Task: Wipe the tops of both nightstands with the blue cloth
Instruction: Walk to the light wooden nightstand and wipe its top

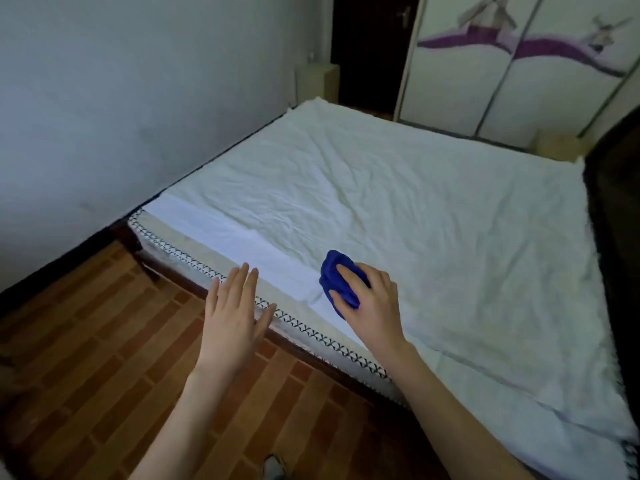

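Observation:
A bunched blue cloth (335, 274) lies on the white sheet near the bed's near edge, with my right hand (372, 306) closed around it from above. My left hand (233, 315) hovers flat over the bed's edge to the left of the cloth, fingers apart and holding nothing. A pale nightstand (323, 81) stands far off by the wall at the bed's far corner. Another pale piece (557, 145) shows at the far right corner of the bed; it is blurred.
The bed (433, 209) with a wrinkled white sheet fills the middle and right. A brick-patterned wooden floor (86, 358) lies at the lower left. A grey wall runs along the left, a dark doorway (367, 46) and a wardrobe with sliding doors (502, 64) stand behind.

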